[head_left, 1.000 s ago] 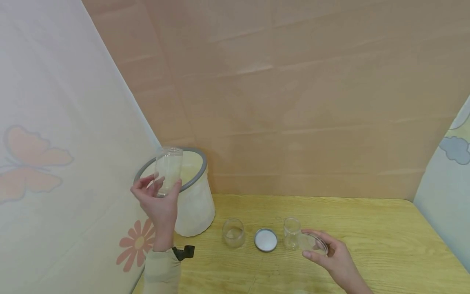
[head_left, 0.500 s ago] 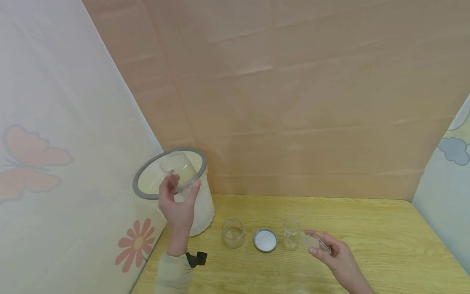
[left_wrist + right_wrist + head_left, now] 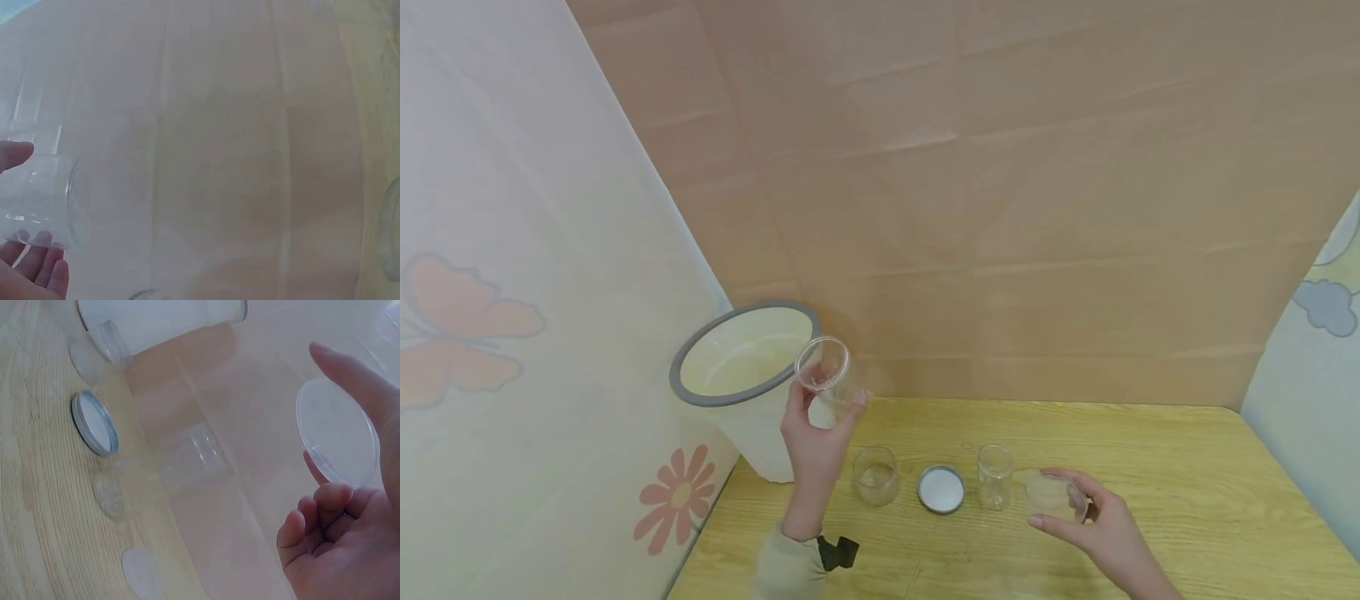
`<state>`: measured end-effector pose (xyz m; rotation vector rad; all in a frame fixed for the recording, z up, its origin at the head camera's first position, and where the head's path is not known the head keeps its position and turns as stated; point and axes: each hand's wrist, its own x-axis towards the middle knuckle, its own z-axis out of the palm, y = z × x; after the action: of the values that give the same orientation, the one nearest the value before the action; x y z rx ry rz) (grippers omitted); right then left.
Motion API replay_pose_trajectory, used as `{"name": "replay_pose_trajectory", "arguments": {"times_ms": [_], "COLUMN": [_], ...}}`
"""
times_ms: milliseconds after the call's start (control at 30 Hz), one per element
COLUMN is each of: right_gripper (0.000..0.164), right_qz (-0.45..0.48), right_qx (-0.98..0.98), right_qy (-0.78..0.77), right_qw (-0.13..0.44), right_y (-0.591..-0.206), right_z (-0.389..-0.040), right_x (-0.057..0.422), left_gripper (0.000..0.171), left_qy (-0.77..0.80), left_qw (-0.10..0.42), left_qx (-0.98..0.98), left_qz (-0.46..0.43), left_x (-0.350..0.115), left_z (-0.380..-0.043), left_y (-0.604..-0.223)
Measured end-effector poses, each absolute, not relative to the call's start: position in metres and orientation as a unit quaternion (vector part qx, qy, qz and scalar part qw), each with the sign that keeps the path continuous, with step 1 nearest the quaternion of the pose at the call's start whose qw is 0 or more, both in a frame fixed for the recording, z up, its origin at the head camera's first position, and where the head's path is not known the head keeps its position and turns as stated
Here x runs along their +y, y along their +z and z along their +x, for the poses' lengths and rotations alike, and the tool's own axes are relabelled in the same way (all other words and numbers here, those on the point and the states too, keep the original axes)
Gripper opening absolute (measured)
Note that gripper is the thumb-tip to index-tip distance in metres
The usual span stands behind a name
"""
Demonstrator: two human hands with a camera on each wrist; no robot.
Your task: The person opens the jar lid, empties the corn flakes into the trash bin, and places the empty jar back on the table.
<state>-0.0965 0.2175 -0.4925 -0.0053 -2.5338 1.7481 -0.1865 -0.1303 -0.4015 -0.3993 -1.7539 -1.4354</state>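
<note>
In the head view, my left hand [image 3: 816, 446] grips a clear jar [image 3: 835, 379] between thumb and fingers beside the bucket's rim. The jar is tilted, with one round end towards me; the left wrist view shows its clear wall [image 3: 31, 194] between the fingers. My right hand [image 3: 1108, 529] holds a clear round disc, like a lid [image 3: 1056, 497], by its edge above the table. The right wrist view shows this disc [image 3: 337, 434] between thumb and fingers. Left of that hand stands a narrow clear jar [image 3: 995, 483].
A white bucket [image 3: 760, 442] with a grey rim stands at the back left. On the wooden table [image 3: 1210, 500] are a wide clear jar [image 3: 876, 483] and a grey-rimmed white lid [image 3: 941, 489]. A pale clear piece [image 3: 142, 573] of unclear kind shows near the narrow jar.
My left hand has moved right, away from above the bucket, and tilted the upright jar over. My right hand has shifted slightly right and turned the disc's face more towards me.
</note>
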Motion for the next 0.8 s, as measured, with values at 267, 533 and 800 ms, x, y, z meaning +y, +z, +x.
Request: {"name": "replay_pose_trajectory", "arguments": {"times_ms": [267, 533, 800], "right_gripper": [0.070, 0.056, 0.064], "right_qz": [-0.019, -0.016, -0.029], "right_qx": [-0.837, -0.857, -0.882], "right_qy": [0.546, 0.515, 0.469], "right_qw": [0.017, 0.023, 0.013], "right_y": [-0.500, -0.503, -0.507], "right_z": [-0.099, -0.096, -0.096], "right_x": [0.235, 0.248, 0.260], "left_gripper": [0.070, 0.071, 0.070], "left_qy": [-0.560, -0.563, -0.576], "left_qw": [0.339, 0.288, 0.209], "left_qx": [-0.726, -0.741, -0.748], "left_qz": [-0.209, -0.225, -0.256], "left_x": [-0.103, -0.076, -0.048], "left_z": [-0.177, -0.165, -0.149], "left_y": [-0.416, -0.431, -0.449]}}
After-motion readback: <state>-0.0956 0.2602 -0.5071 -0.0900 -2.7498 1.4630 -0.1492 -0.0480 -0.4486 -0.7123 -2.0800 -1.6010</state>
